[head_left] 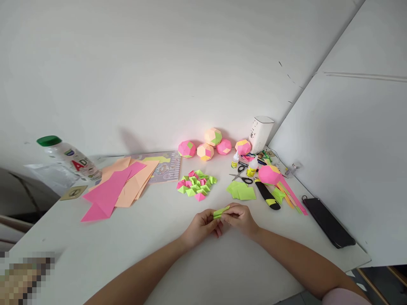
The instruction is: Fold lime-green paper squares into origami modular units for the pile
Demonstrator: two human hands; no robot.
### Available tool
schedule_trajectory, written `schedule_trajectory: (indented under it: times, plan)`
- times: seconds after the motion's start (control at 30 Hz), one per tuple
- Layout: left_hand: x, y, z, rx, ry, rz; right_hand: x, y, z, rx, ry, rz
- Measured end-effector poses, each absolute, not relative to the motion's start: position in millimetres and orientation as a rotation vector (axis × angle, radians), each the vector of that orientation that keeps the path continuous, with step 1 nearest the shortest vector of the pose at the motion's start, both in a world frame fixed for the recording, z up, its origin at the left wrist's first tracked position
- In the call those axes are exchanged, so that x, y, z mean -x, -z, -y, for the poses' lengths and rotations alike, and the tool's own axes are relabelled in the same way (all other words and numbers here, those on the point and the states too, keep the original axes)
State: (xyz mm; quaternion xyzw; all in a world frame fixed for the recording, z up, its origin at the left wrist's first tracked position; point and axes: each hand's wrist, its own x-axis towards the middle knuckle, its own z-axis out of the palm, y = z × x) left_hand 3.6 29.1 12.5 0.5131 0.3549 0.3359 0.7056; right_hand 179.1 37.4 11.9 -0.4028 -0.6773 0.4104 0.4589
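Observation:
Between both hands is a small folded piece of green paper [221, 212], held just above the table. My left hand [202, 226] pinches its left end between thumb and fingers. On its right end, my right hand [241, 217] grips with thumb and forefinger. Beyond the hands lies a pile of small folded paper pieces [196, 184] in green and pink. A stack of green paper squares [241, 190] sits just past my right hand.
Several paper balls [205, 151] rest against the wall. To the right are scissors [241, 175], glue bottles [252, 167], a utility knife [267, 194] and a black phone [329, 220]. Pink and orange paper sheets [110, 190], a notebook [168, 169] and a green-capped bottle [70, 156] are left.

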Motion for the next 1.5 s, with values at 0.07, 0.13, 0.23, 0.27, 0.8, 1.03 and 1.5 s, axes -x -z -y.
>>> schedule_trajectory:
  times: [0.07, 0.13, 0.23, 0.27, 0.8, 1.03, 1.5]
  plan:
    - [-4, -13, -29, -1.121, -0.750, -0.804, -179, -13, -38, 1.012, -1.097, 1.614]
    - [-5, -16, -29, -1.114, -0.746, -0.815, -179, -14, -38, 1.018, -1.168, 1.574]
    - [-5, -20, -29, -1.116, -0.735, -0.833, -178, -14, -37, 1.026, -1.221, 1.545]
    - [-5, -21, -29, -1.117, -0.732, -0.841, -178, -13, -37, 1.032, -1.234, 1.536]
    - [-7, -18, -29, -1.104, -0.733, -0.856, -178, -6, -35, 1.064, -1.237, 1.512]
    - [-4, -18, -31, -1.044, -0.762, -0.800, -178, 1, -39, 1.030, -1.342, 1.434]
    - [-5, -20, -29, -1.052, -0.763, -0.841, -180, -8, -40, 1.105, -1.469, 1.521]
